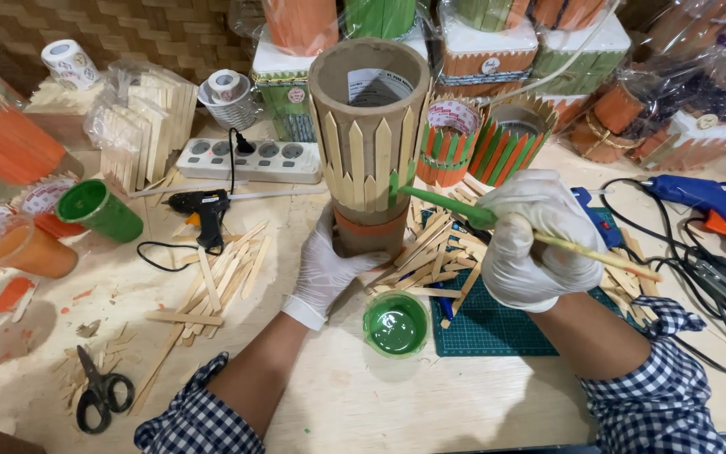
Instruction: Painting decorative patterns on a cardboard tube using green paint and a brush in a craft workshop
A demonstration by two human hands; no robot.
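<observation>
Two gloved hands work near the middle of the pale wooden tabletop (363, 412). The left hand (323, 267), in a white glove, has its fingers wrapped around the base of a tall brown cardboard tube ringed with pointed bare wooden sticks (371, 143), holding it tilted. It looks light, stiff but crushable, and best held low, clear of wet paint. The right hand (531, 244) pinches a thin green-tipped wooden paintbrush (464, 213), its tip touching one stick. A small clear cup of green paint (395, 323) sits toward the near edge, between the wrists.
</observation>
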